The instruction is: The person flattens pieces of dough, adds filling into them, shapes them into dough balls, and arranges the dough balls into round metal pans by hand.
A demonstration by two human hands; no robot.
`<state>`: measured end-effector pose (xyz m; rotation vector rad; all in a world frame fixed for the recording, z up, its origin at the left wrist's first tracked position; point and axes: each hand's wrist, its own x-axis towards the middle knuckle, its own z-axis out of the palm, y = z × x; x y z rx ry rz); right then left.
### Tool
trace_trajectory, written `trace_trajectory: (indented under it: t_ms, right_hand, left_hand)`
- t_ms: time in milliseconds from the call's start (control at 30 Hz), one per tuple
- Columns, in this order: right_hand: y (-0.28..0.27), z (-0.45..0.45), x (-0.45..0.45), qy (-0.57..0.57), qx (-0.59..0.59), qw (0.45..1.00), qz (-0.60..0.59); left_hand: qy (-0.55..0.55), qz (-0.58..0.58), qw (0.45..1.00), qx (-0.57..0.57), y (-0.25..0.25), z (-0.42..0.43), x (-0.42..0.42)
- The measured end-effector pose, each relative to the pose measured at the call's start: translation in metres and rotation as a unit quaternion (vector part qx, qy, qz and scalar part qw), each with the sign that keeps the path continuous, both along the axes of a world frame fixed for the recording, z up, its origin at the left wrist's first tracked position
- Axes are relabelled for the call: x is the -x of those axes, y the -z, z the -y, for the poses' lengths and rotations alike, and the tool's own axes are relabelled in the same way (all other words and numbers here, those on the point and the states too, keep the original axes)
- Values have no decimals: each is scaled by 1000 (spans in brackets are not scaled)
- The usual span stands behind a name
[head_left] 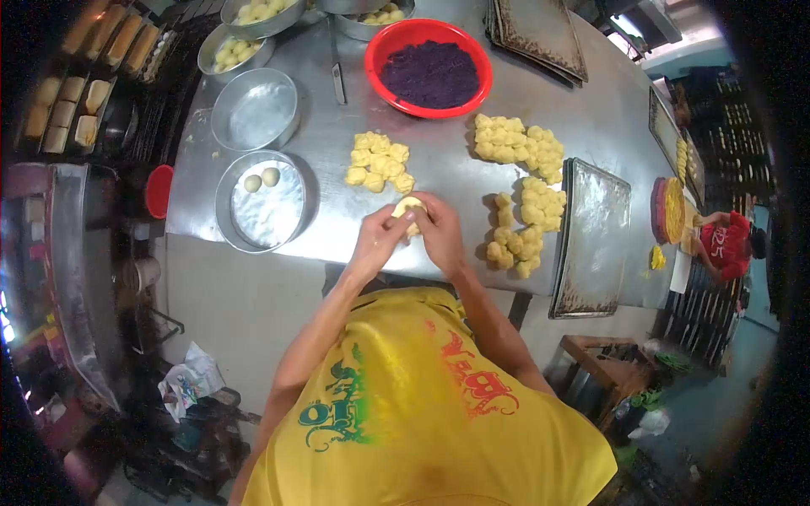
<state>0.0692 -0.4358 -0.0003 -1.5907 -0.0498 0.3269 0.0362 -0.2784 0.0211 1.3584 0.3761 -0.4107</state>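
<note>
Just over the table's near edge, my left hand and my right hand come together around one small piece of yellow dough. The fingers of both are closed on it and partly hide it. Right beyond them lies a cluster of yellow dough pieces. More lumps of dough sit in groups to the right. A red basin of purple filling stands farther back. To the left, a round metal pan has two dough balls in it.
Another round pan stands behind the near one, and pans of dough balls are at the back left. A flat spatula or scraper lies near the basin. Baking trays lie right. A person in a red shirt works at the far right.
</note>
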Motion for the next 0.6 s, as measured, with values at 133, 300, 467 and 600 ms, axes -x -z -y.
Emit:
trace_trajectory:
  t_ms: [133,300,467,600]
  right_hand:
    - [-31,24,-51,-195,64,974,-99]
    - [-31,14,-222,-109,276,927,230]
    - [42,-21,-302,-198,506,757,362]
    - [49,-13,-322,-149,508,776,342]
  left_hand:
    - [-122,2,992,-15,-1,-5,1]
    - [-286,28,955,79,-1,-38,-15]
    - [-237,-3,960,146,11,-52,-29]
    - [-193,-38,973,124,7,-51,-45]
